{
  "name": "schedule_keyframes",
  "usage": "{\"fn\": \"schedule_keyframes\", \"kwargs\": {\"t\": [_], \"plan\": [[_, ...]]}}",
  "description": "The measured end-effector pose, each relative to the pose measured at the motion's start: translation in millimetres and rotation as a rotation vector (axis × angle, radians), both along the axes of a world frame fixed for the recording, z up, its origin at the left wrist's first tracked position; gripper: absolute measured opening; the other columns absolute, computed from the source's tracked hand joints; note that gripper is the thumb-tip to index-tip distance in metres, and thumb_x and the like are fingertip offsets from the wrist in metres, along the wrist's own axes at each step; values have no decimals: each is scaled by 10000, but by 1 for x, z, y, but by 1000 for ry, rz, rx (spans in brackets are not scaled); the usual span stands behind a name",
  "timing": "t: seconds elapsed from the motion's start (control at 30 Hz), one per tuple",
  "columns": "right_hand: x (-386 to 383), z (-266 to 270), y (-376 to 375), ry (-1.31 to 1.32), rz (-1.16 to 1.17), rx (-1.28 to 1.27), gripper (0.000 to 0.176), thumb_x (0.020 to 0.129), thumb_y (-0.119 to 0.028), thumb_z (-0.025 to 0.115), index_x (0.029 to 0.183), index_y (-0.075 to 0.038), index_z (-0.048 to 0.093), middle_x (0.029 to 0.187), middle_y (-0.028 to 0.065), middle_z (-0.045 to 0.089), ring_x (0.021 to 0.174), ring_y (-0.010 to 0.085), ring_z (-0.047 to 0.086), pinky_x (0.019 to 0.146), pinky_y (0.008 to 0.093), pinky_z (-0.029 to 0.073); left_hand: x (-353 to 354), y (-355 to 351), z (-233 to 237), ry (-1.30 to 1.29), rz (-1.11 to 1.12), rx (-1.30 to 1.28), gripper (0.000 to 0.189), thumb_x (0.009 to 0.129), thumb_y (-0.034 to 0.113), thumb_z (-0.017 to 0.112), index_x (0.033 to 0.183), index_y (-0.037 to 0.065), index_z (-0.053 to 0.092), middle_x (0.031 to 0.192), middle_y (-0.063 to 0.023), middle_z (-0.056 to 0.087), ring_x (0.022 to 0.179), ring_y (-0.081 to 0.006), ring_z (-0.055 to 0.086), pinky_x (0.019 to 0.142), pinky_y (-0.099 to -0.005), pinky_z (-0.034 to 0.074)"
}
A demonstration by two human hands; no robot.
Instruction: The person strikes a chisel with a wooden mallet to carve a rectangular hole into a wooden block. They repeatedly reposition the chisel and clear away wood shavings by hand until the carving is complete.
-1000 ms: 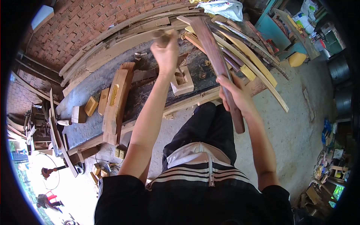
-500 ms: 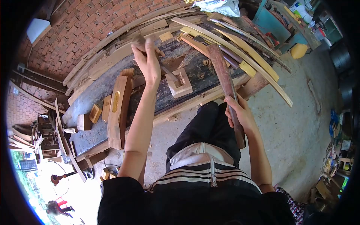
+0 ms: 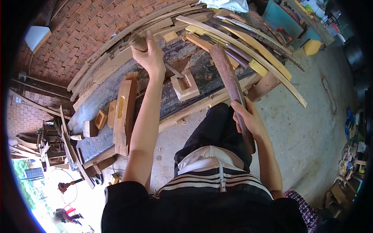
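Note:
My left hand [image 3: 150, 57] is wrapped round the thick wooden handle of a chisel [image 3: 138, 42]. The chisel's metal blade slants down to the right, its tip at the hollow of a small pale wooden block [image 3: 186, 92]. That block rests on the dark workbench [image 3: 167, 110] near its front edge. My right hand [image 3: 247, 117] grips a long brown wooden mallet [image 3: 228, 75] by its lower part, with the wider end raised toward the bench's right side.
A long slotted timber [image 3: 123, 112] lies left of my left arm, beside small wooden blocks [image 3: 90, 129]. Long strips [image 3: 248, 50] and dark-handled tools [image 3: 237, 56] lie at the right. Behind the bench stands a brick wall [image 3: 89, 42]. At lower left is a person [image 3: 68, 216].
My left hand has tilted the chisel handle lower and to the left, and the blade lies flatter. The mallet's upper end has shifted slightly left.

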State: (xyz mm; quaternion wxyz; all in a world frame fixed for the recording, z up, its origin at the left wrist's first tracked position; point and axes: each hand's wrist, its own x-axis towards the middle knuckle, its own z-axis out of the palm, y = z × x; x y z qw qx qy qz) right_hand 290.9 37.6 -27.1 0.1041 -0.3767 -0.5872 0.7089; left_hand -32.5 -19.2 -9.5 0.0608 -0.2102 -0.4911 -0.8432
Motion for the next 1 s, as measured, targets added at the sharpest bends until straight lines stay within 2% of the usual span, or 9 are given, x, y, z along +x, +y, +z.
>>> {"fn": "schedule_keyframes", "kwargs": {"t": [0.2, 0.43, 0.67, 0.73, 0.77, 0.83, 0.87, 0.97, 1.0], "plan": [[-1, -1, 3, -9, 35, 3, 497, 907, -485, 672, 1059, -28, 550, 644, 29, 512, 400, 99, 481, 364, 254, 394, -4, 11, -19, 231, 276, -253, 351, 935, 233, 726, 822, 83, 429, 664, 43, 378, 586, -82, 392, 562, -264, 396], [-32, 35, 6, 62, 76, 72, 510, 908, -444, 669, 1135, 1, 562, 658, 21, 514, 426, 91, 488, 382, 252, 399, 24, 20, -6, 371, 314, -390, 302, 916, 250, 728, 969, 36, 522, 749, -66, 619, 643, -141, 563, 638, -307, 496], [-104, 132, 28, 481, 151, 597, 563, 899, -417, 672, 1233, 20, 551, 750, 79, 613, 500, 162, 586, 456, 280, 463, 34, 24, -12, 438, 208, -303, 283, 886, 135, 706, 1046, -9, 521, 842, -130, 661, 746, -159, 621, 733, -308, 513], [-133, 125, 35, 775, -2, 1299, 532, 897, -401, 668, 1205, 18, 560, 831, 181, 682, 664, 314, 686, 605, 368, 544, 32, 21, -16, 462, 199, -288, 287, 874, 107, 701, 1062, -12, 521, 864, -141, 664, 768, -157, 622, 754, -308, 514], [-132, 122, 35, 773, -6, 1300, 532, 897, -401, 668, 1205, 18, 560, 831, 181, 682, 664, 314, 686, 605, 368, 544, 30, 21, -19, 495, 197, -278, 289, 860, 85, 699, 1067, -12, 522, 882, -143, 663, 789, -165, 624, 775, -309, 513], [-130, 118, 34, 32, 418, 1347, 498, 900, -396, 653, 1177, 8, 567, 900, 242, 694, 829, 414, 690, 730, 440, 549, 30, 17, -18, 530, 194, -265, 295, 847, 63, 697, 1072, -11, 522, 901, -144, 662, 809, -173, 626, 796, -309, 511], [-130, 115, 38, 84, 415, 1374, 535, 904, -420, 688, 1224, -12, 556, 885, 194, 671, 829, 297, 678, 762, 383, 515, 29, 17, -18, 439, 155, -199, 330, 834, 74, 720, 1089, 3, 522, 945, -102, 636, 858, -158, 596, 840, -284, 482], [-123, 144, 32, 221, 433, 1274, 523, 905, -419, 685, 1213, -15, 561, 876, 199, 668, 787, 314, 665, 724, 383, 498, 18, 14, -23, 361, 99, -196, 372, 812, 70, 743, 1107, 15, 522, 1012, -56, 602, 953, -135, 563, 904, -260, 447], [-125, 149, 26, 292, 339, 1297, 535, 872, -441, 660, 1185, -17, 569, 807, 209, 695, 757, 383, 698, 704, 461, 551, 19, 13, -21, 407, 163, -264, 326, 826, 73, 722, 1080, 9, 528, 956, -97, 625, 879, -171, 599, 851, -286, 477]]}}
